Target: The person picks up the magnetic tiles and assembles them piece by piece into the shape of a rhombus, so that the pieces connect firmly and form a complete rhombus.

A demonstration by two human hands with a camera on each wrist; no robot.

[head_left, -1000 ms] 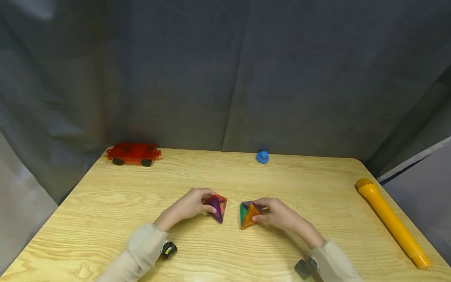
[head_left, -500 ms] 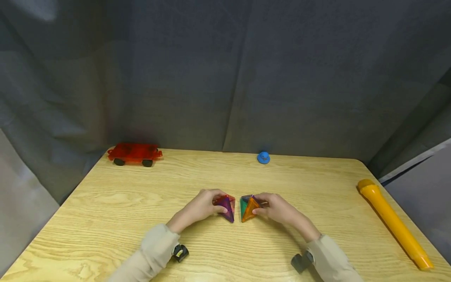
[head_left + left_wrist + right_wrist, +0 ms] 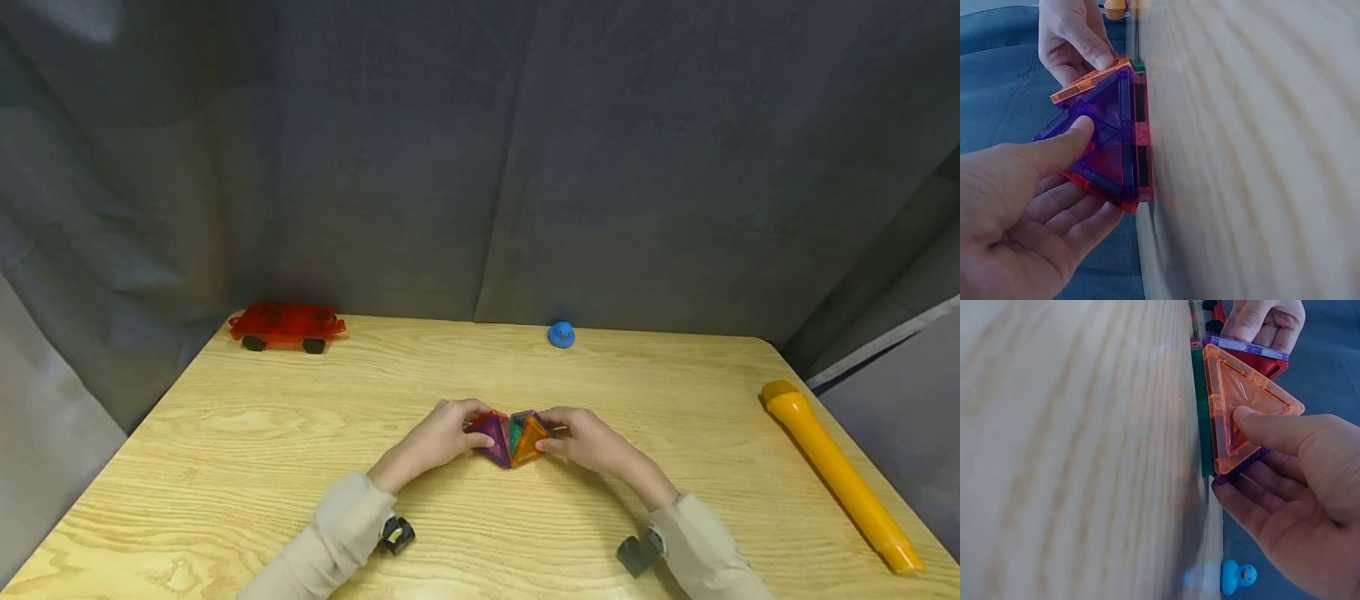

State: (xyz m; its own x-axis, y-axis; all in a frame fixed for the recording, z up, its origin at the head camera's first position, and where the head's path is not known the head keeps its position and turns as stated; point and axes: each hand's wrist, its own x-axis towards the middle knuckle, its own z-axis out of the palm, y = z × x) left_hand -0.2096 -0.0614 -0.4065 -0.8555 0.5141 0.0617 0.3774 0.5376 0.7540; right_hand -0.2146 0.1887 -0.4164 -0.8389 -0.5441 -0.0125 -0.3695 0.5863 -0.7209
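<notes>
My left hand (image 3: 441,437) pinches a small pyramid of purple and red magnetic tiles (image 3: 495,433) between thumb and fingers. In the left wrist view, the thumb lies on its purple face (image 3: 1110,106) and the fingers are behind the red side. A second pyramid, of orange, green and purple magnetic tiles (image 3: 531,442), is held by my right hand (image 3: 592,446). From the right wrist, the thumb is seen pressing its orange face (image 3: 1254,394). Both pyramids sit at the table surface, side by side, and appear to touch along their near edges.
A red toy car base with black wheels (image 3: 285,327) stands at the table's back left. A small blue duck (image 3: 561,334) sits near the back edge. Along the right side of the wooden table (image 3: 225,467) lies a yellow microphone-shaped stick (image 3: 840,475). A dark curtain hangs behind.
The left hand has moved right with the purple and red pyramid until it met the other one. The right hand has shifted only slightly, keeping its hold on the orange and green pyramid.
</notes>
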